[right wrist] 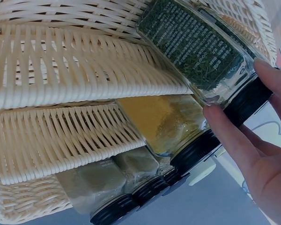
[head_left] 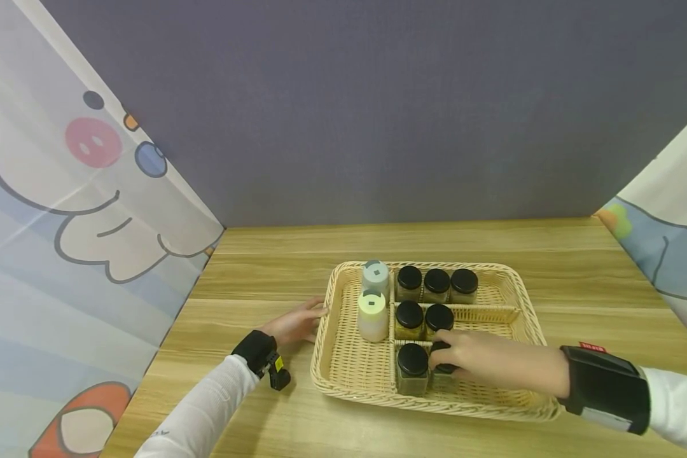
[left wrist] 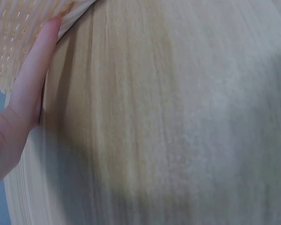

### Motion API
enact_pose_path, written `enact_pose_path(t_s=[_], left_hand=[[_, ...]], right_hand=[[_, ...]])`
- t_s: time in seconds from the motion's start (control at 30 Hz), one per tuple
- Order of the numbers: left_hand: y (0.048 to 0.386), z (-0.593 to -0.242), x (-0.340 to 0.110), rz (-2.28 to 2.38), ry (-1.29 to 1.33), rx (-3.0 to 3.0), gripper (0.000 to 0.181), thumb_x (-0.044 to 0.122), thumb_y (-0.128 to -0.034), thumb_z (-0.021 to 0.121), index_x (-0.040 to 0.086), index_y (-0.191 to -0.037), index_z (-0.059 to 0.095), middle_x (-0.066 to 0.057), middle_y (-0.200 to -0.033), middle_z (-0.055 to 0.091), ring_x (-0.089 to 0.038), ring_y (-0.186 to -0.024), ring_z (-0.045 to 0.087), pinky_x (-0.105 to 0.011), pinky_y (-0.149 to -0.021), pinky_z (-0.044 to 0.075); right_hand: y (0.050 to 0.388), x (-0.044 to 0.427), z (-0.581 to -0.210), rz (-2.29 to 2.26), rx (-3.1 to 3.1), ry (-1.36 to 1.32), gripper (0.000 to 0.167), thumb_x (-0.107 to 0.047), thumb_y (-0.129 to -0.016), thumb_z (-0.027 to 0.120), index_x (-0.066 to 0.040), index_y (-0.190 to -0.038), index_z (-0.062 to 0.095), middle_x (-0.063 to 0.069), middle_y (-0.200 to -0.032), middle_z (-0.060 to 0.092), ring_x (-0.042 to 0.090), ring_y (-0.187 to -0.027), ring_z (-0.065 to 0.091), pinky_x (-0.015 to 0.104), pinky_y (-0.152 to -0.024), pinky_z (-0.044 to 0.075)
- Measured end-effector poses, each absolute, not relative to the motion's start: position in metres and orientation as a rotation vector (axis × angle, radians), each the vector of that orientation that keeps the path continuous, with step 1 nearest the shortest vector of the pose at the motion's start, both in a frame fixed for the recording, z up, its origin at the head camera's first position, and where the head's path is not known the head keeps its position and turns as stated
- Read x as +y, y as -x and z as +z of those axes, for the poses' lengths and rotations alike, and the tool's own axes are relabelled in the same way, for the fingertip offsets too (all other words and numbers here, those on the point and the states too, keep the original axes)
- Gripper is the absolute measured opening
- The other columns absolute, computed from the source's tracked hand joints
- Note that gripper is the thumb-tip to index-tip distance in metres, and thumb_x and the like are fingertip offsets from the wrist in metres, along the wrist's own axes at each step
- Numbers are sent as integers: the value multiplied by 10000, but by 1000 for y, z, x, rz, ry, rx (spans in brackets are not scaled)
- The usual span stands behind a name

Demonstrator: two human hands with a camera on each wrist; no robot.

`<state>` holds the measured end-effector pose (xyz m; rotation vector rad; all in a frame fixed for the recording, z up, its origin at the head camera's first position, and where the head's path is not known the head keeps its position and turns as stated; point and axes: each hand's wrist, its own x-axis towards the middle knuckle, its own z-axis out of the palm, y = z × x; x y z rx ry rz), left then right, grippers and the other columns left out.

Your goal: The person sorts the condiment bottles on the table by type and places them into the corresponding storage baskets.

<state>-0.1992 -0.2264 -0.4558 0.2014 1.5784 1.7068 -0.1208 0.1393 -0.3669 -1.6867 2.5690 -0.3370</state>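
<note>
A wicker basket with compartments stands on the table. My right hand reaches over its front right compartment and pinches the black lid of a glass spice jar filled with dried green flakes. That jar stands in the basket, beside another black-lidded jar at the front. On the basket's left side, my left hand touches the outer wall with its fingers extended. Just behind the held jar is a jar of yellow powder in the middle compartment.
Two pale bottles, one with a yellow-green cap and one with a bluish cap, stand in the left compartment. Three black-lidded jars, including a middle one, line the back compartment. A grey wall rises behind the wooden table.
</note>
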Motion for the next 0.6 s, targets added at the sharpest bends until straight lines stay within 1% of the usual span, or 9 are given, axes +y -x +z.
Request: enact_pose_path(t_s=[0.17,0.4,0.5,0.6], left_hand=[[199,-455,-226,1702,-194,1587,524,191,-954,362,106,-1396,93,-218,-1357,319,-288,-1178,404,-510,-867,419],[200,-454,-225,1700,-201,1584,515,191,-956,355,102,-1395,100,-228,-1360,308,-294,-1175,406,-513,-863,421],[201,-458,-226,1706,-202,1589,507,192,-957,353,100,-1393,109,-224,-1343,336,-286,-1149,435,-511,-854,429],[204,-466,-227,1705,-193,1612,486,200,-959,352,111,-1387,140,-203,-1300,403,-268,-1095,485,-500,-839,442]], right_hand=[[122,140,-367,-362,2554,1689,352,-81,-676,730,-196,-988,617,193,-1062,548,220,-801,620,178,-643,513],[124,142,-365,-414,2506,1570,342,-80,-711,705,-232,-1003,611,229,-1129,529,260,-846,617,221,-656,523],[124,142,-364,-440,2494,1551,345,-72,-718,701,-244,-1004,612,220,-1143,522,239,-835,619,209,-645,518],[124,143,-364,-480,2499,1565,343,-71,-719,701,-249,-999,614,187,-1135,530,223,-840,614,211,-650,516]])
